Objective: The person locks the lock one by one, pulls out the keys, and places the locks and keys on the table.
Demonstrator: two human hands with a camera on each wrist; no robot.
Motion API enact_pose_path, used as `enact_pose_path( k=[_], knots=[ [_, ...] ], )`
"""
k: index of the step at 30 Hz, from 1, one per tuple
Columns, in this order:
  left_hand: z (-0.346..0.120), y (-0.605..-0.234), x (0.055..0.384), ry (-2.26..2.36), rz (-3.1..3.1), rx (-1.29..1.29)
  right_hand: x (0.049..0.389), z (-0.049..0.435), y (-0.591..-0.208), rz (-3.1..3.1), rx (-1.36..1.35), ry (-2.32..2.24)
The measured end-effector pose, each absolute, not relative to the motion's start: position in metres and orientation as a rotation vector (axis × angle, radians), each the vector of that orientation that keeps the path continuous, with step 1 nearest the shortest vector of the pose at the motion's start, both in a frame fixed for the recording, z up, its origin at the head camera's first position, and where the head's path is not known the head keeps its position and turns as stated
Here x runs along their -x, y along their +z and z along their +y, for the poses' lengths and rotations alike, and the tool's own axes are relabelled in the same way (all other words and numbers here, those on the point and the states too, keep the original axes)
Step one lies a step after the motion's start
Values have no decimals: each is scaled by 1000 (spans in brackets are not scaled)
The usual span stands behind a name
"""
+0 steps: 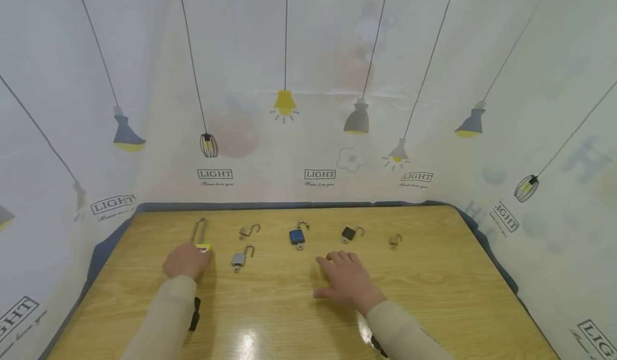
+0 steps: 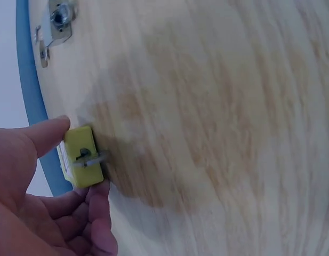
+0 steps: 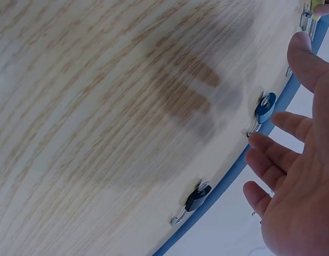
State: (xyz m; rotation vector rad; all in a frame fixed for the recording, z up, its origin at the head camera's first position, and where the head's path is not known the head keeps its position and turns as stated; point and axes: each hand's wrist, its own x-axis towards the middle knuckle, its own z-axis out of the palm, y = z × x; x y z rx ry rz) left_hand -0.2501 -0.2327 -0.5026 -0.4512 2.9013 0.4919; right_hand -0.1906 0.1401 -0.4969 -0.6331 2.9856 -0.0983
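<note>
My left hand (image 1: 187, 261) pinches a yellow padlock (image 2: 84, 154) between thumb and fingers at the table's left. Its long shackle (image 1: 199, 230) points to the far edge, and a key (image 2: 88, 159) sits in its keyhole. My right hand (image 1: 346, 279) is spread over the table with nothing in it, fingers reaching forward. Nearest to it are a blue padlock (image 1: 297, 237) and a black padlock (image 1: 349, 234), both with their shackles swung out and keys in. To the right of the left hand lies a silver padlock (image 1: 238, 259), also unlocked.
Behind the silver padlock lies a small brass-coloured padlock (image 1: 245, 232); another small one (image 1: 394, 241) is at the right of the row. The wooden table (image 1: 270, 306) is bounded at the back and sides by a white sheet (image 1: 260, 151) printed with lamps.
</note>
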Motion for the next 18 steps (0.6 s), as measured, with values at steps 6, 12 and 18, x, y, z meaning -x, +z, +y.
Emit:
enact_pose_path(
  k=[6, 12, 18],
  knots=[
    [-242, -503, 250, 679, 2841, 445, 189, 141, -496, 2989, 648, -86],
    [-244, -496, 249, 820, 2773, 466, 188, 144, -496, 2989, 646, -61],
    [-245, -490, 247, 868, 2727, 443, 189, 145, -494, 2989, 629, -77]
  ],
)
